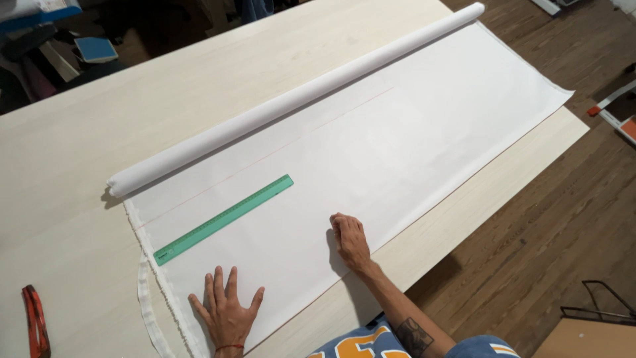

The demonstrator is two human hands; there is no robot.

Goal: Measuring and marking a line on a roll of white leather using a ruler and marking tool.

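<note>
Head view: a room with a dark wooden plank floor (563, 219) holds a large pale wood bench (86, 159), seen from above and running on a slant across the frame. Clutter, including a blue-topped item (95, 48), sits off the far left corner.

A sheet of white fabric (397, 132) is spread flat over the bench, unrolled from a long white roll (291, 103) that lies along its far edge. A faint thin line runs across the cloth just beside the roll. A green ruler (224, 219) rests on the fabric, parallel to that line and a little nearer the person. The near left edge of the cloth is frayed, with a loose strip (144, 298) trailing onto the bench. A red-handled tool (36, 321), probably scissors, lies well apart at the left.

The left hand (226, 311) is pressed flat on the fabric, fingers spread, holding nothing. The right hand (350, 240) rests on the cloth with fingers together and curled a little, palm down; it grips nothing that can be seen.

Neither hand touches the ruler, so any tug on the cloth could carry it off its alignment. Uneven pressure from the two hands could also ruck the fabric, and the roll could turn and feed out slack.
</note>
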